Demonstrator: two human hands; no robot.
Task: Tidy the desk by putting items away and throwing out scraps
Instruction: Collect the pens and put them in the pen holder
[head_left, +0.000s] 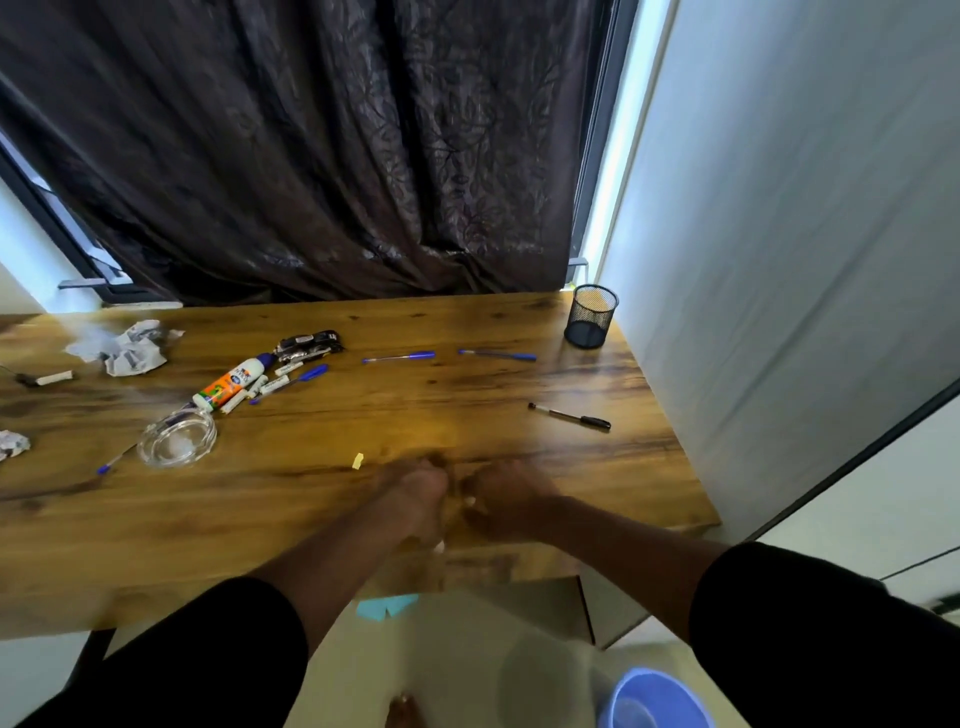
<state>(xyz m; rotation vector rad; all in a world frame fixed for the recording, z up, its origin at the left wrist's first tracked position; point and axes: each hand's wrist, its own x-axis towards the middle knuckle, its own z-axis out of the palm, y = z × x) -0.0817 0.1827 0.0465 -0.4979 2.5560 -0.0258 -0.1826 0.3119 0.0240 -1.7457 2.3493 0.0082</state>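
Head view: left hand (415, 493) and right hand (501, 499) sit together at the desk's (467, 405) near edge, blurred; their grip cannot be told. Yellow scrap (358, 460) lies just left of the left hand. Black pen (570, 416) lies beyond the right hand, apart. Cup (591, 315) stands at the far right corner.

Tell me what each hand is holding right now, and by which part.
It cannot be told. The left hand and right hand are blurred, close together at the desk's near edge; something small and pale shows between them, but no grip is clear.
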